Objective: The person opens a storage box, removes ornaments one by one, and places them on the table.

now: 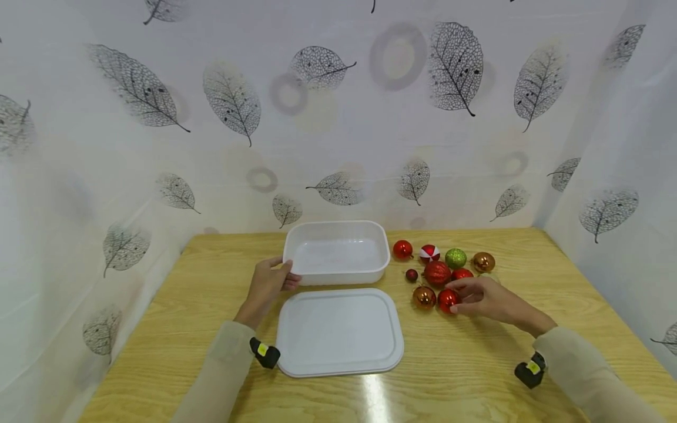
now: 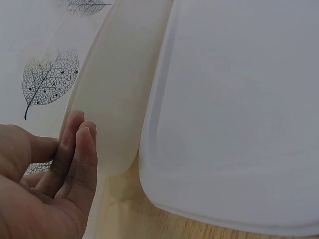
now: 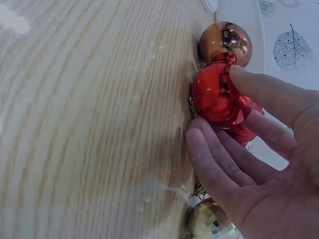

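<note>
My left hand (image 1: 268, 285) grips the left front corner of a white rectangular plastic box (image 1: 338, 278), thumb and fingers at its rim. In the left wrist view the fingers lie along the box's wall (image 2: 117, 94). My right hand (image 1: 483, 298) holds a shiny red Christmas ball (image 3: 212, 97) on the table, the thumb against one side and the fingers around the other. A copper-coloured ball (image 1: 424, 298) sits right beside it. Directly in front of the box lies its flat white lid (image 1: 339, 332). The inside of the box shows only its bare white floor.
More baubles cluster right of the box: a red ball (image 1: 402, 249), a red-and-white one (image 1: 429, 253), a glittery green one (image 1: 456, 258), a ridged red one (image 1: 438, 273) and a mirrored gold one (image 3: 212, 219). A leaf-patterned curtain (image 1: 338, 129) hangs behind the wooden table (image 1: 174, 358).
</note>
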Motion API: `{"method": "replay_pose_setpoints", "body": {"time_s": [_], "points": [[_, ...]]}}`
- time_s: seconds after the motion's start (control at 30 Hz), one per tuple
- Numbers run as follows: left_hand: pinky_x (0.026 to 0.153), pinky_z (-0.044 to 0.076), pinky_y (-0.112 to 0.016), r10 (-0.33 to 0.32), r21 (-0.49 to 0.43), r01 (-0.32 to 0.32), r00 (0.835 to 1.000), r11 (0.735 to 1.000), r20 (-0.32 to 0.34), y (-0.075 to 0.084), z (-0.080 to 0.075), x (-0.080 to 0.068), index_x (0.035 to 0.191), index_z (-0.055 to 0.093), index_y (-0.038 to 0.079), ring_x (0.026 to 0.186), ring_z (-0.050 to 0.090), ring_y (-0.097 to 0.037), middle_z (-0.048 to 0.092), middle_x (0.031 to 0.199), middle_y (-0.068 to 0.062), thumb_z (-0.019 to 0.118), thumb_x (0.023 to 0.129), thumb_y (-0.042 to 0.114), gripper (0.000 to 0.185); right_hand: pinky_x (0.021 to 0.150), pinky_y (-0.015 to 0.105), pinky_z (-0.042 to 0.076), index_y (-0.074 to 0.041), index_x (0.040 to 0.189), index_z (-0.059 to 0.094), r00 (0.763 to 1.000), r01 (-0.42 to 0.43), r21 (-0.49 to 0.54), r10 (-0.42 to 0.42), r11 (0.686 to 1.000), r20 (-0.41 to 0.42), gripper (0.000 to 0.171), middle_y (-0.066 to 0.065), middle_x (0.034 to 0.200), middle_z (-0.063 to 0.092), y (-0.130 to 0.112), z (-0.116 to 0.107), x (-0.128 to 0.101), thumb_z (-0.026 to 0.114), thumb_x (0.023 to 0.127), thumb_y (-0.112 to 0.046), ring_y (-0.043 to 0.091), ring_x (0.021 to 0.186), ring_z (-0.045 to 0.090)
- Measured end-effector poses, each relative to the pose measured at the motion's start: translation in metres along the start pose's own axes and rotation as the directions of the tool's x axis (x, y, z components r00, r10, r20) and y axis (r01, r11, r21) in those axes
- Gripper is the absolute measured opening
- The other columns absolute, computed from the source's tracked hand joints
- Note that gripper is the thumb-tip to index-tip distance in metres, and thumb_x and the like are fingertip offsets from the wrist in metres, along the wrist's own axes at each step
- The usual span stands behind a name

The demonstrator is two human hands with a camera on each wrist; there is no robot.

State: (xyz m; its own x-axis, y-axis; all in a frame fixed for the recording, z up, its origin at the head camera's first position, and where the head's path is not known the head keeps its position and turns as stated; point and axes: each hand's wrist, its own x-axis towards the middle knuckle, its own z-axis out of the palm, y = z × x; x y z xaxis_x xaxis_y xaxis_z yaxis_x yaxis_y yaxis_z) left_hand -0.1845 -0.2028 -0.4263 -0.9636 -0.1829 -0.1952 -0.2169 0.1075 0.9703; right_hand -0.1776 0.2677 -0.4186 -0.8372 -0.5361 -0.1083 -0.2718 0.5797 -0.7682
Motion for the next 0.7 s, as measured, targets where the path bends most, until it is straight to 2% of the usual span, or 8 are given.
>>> {"method": "replay_pose_setpoints", "body": {"time_s": [0.5,0.7], "points": [[0.062,0.062,-0.025,0.009,-0.005,-0.009,1.0,1.0,0.003,-0.002,-0.004,0.002,0.145,0.042,-0.011,0.064,0.07,-0.015,0.073,0.081,-0.013,0.053,0.107,0.019,0.05,0.081,0.028,0.058,0.007,0.14,0.053,0.999,-0.051,0.04,0.052,0.998,-0.014,0.058,0.019,0.119,0.069,0.0,-0.007,-0.002,0.074,0.094,-0.023,0.031,0.108,0.066],[0.066,0.063,-0.028,0.043,0.095,-0.041,0.999,0.995,-0.011,-0.004,-0.012,-0.003,0.146,0.046,-0.007,0.069,0.071,-0.017,0.074,0.087,-0.015,0.051,0.108,0.026,0.051,0.08,0.029,0.058,0.007,0.142,0.051,0.999,-0.039,0.022,0.04,0.999,-0.027,0.059,0.02,0.119,0.068,-0.001,-0.009,-0.005,0.073,0.095,-0.023,0.03,0.105,0.068]]}}
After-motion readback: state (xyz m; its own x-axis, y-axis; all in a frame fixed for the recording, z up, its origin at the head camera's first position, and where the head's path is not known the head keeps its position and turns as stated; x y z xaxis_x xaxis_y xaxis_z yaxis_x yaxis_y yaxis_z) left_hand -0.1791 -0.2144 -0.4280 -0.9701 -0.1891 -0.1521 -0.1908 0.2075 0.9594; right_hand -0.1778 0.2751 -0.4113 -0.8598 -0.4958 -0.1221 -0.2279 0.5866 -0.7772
